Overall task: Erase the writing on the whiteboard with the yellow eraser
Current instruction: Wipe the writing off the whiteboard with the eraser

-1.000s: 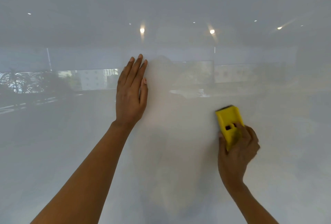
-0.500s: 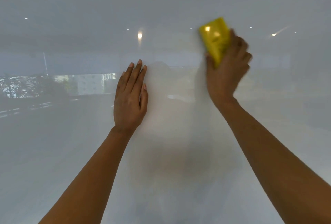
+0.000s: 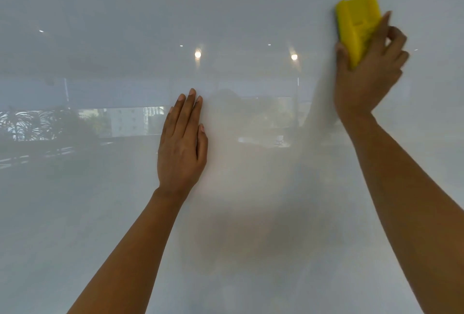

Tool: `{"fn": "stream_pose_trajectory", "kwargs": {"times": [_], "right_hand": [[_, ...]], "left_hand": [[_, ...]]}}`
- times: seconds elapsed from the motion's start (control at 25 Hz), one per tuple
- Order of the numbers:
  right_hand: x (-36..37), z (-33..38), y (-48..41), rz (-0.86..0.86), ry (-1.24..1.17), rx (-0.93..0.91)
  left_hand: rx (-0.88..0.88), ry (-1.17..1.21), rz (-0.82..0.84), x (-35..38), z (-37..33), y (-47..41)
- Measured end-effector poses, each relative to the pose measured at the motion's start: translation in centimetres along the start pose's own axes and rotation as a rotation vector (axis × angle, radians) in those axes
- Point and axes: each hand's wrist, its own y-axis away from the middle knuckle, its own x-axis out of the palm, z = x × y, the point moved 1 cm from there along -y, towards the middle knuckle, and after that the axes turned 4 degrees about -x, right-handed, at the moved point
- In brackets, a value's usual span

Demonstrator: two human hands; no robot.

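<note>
The eraser (image 3: 357, 24) is plain bright yellow; the whiteboard (image 3: 100, 213) is glossy pale grey-white.

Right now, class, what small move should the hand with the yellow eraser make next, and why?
Probably sweep the yellow eraser down or sideways. The right hand holds it high on the whiteboard, the left hand is flat against it, and no writing shows there.

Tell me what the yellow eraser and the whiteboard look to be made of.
Yellow block eraser: likely moulded plastic with a matte finish; its back shows crisp ridges and a recessed slot. The wiping face is hidden.
Glossy white whiteboard: a smooth, hard, shiny surface, glass or coated panel; it mirrors ceiling lights and plants.
</note>
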Motion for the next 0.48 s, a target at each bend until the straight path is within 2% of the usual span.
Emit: {"fn": "stream_pose_trajectory", "kwargs": {"times": [0.28, 0.36, 0.48], "right_hand": [[-1.6, -7.6, 4.3, -0.036, 0.027, 0.382], [-2.2, -8.7, 7.3, -0.046, 0.022, 0.416], [-3.2, -8.9, 12.7, -0.037, -0.03, 0.362]], "left_hand": [[-0.002, -0.006, 0.0, 0.2, 0.0, 0.1], [-0.008, -0.005, 0.002, 0.2, 0.0, 0.2], [-0.014, 0.004, 0.006, 0.2, 0.0, 0.2]]}}
